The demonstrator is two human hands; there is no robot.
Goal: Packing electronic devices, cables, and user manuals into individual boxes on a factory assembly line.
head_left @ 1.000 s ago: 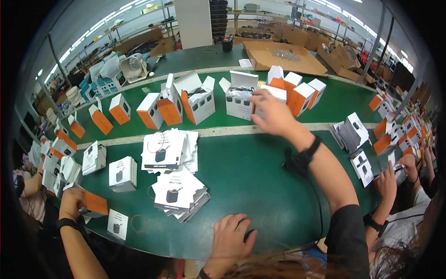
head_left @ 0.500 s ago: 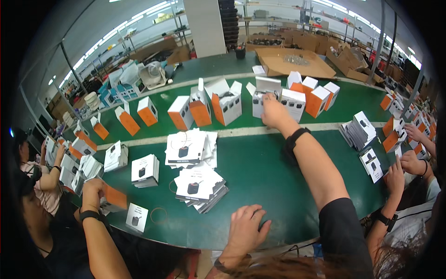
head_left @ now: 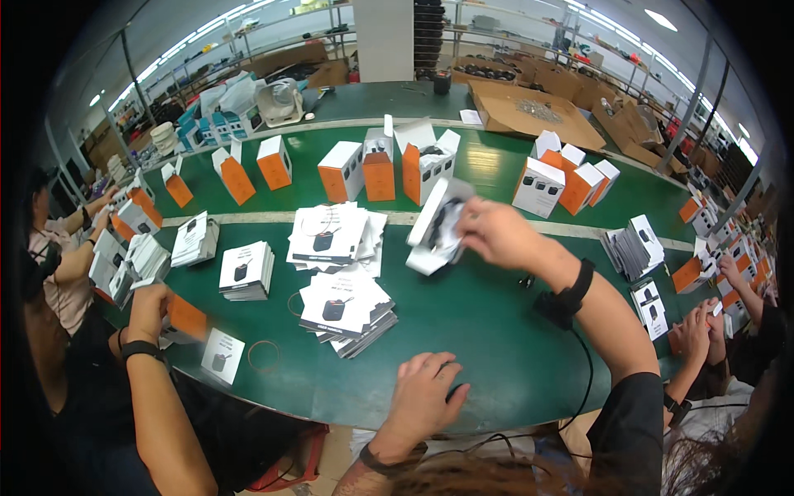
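My right hand (head_left: 500,236) grips an open white carton box (head_left: 428,221) by its side, tilted above the near edge of the conveyor belt. Dark contents show inside it, too blurred to name. My left hand (head_left: 423,393) lies on the green table, fingers apart, with nothing visibly held. Beyond it are two stacks of white user manuals (head_left: 335,307), fanned unevenly. More manuals (head_left: 246,271) stand in a neater stack to the left. Open white and orange boxes (head_left: 430,165) stand on the belt behind, some with flaps up.
At left, a co-worker's hand (head_left: 149,310) touches an orange box (head_left: 184,321), near a single manual (head_left: 222,355) and a rubber band (head_left: 265,356). Another co-worker's hands (head_left: 699,331) work at right, beside stacked leaflets (head_left: 635,248). A black cable (head_left: 589,372) hangs from my right wristband.
My right hand has drawn the open box off the belt toward me and tilted it. My left hand stays on the table. The view has shifted slightly.
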